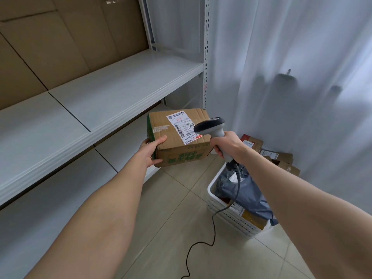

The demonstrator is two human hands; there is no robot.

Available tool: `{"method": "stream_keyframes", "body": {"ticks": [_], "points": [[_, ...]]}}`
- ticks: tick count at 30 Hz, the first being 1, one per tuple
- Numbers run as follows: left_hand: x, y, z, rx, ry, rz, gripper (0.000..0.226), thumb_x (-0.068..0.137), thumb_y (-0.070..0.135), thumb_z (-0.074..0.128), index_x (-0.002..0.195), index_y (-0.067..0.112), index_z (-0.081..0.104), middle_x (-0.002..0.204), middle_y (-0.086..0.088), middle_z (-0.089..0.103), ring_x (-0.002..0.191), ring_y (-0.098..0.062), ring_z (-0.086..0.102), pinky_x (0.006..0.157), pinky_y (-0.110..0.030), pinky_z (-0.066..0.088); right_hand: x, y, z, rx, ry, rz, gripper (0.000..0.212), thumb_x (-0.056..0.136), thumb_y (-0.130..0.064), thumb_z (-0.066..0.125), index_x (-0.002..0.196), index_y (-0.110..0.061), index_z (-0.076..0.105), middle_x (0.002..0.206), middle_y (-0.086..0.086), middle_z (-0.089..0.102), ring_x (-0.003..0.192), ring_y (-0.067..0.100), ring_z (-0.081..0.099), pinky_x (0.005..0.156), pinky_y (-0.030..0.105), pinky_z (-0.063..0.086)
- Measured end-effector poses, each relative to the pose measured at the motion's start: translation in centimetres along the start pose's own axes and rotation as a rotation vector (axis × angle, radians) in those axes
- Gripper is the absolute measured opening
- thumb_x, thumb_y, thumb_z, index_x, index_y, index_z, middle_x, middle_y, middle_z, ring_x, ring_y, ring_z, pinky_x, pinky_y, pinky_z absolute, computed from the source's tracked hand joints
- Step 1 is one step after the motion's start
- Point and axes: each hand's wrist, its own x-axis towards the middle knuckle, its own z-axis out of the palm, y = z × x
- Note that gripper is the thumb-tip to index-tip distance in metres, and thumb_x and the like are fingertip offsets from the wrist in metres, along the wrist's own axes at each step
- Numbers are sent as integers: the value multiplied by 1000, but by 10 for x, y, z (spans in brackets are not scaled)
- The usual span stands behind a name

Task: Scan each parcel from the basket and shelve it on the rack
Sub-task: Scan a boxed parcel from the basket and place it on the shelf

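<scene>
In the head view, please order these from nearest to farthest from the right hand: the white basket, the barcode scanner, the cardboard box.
1. The barcode scanner: gripped in the right hand itself.
2. The cardboard box: just to its left, held by the left hand.
3. The white basket: down on the floor, below the hand.

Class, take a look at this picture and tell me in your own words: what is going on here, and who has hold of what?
A person's left hand holds a brown cardboard box in the air, beside the pale grey metal rack. The right hand grips a grey handheld barcode scanner and aims it at the box's white shipping label. The box is not yet shelved. Below, on the floor, a white plastic basket holds grey plastic mailer bags and other parcels.
</scene>
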Motion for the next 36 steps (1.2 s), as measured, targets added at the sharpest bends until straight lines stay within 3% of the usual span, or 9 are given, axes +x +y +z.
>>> {"method": "stream_keyframes", "body": {"ticks": [11,36], "points": [[-6,7,2,-2,4,16,80,71,33,83,137,25,38,137,-10,46,128,-34,42,95,-56,48,-14,-7,-10,7,-14,-38,18,86,-5,55,69,-6,52,58,8,51,44,14,43,42,20,44],[-39,22,12,-19,59,49,90,67,33,85,141,23,36,142,-12,41,131,-36,40,95,-58,47,-36,-21,-38,2,-25,-103,18,86,-7,56,68,-5,52,58,8,50,44,15,43,44,20,45]]}}
